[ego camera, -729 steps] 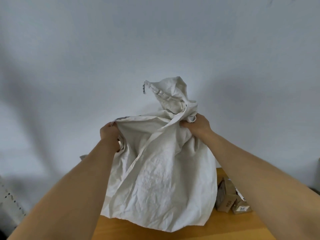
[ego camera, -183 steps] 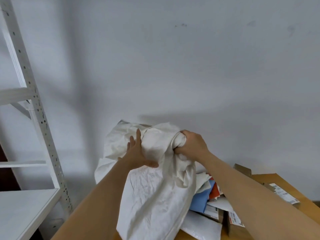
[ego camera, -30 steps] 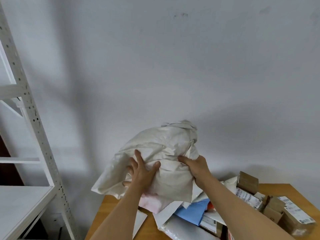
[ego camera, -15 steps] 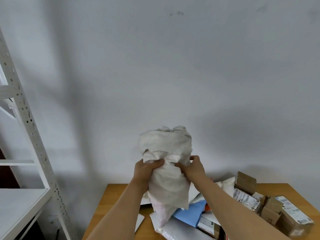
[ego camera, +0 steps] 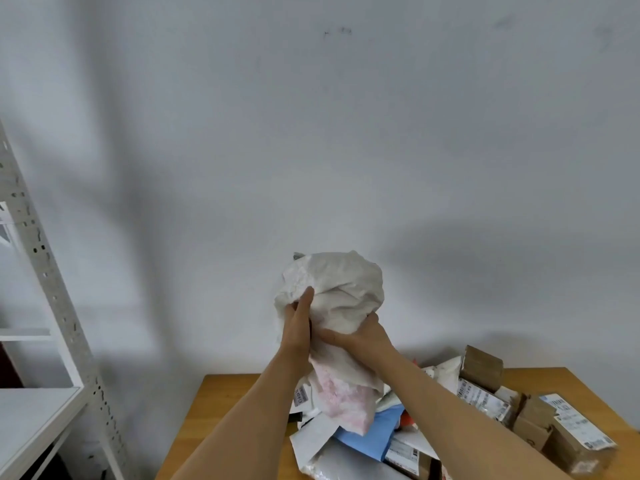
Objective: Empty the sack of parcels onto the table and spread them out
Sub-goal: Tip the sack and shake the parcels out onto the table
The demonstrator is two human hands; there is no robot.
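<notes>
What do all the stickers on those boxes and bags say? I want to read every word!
None of the writing can be read.
Label on the brown box at the right: barcode and print, too blurred.
Label on the long box behind it: too blurred.
Small tag beside the left arm: digits too small.
Label on the parcel at the bottom: too blurred.
The sack shows no writing.

A white metal shelving rack stands at the left, its perforated upright leaning across the view and a flat white shelf board jutting out low on it. Behind the rack and stretching away to its right runs a plain pale grey wall, crossed by soft shadows, with a few small dark marks high up, well right of the rack.
</notes>
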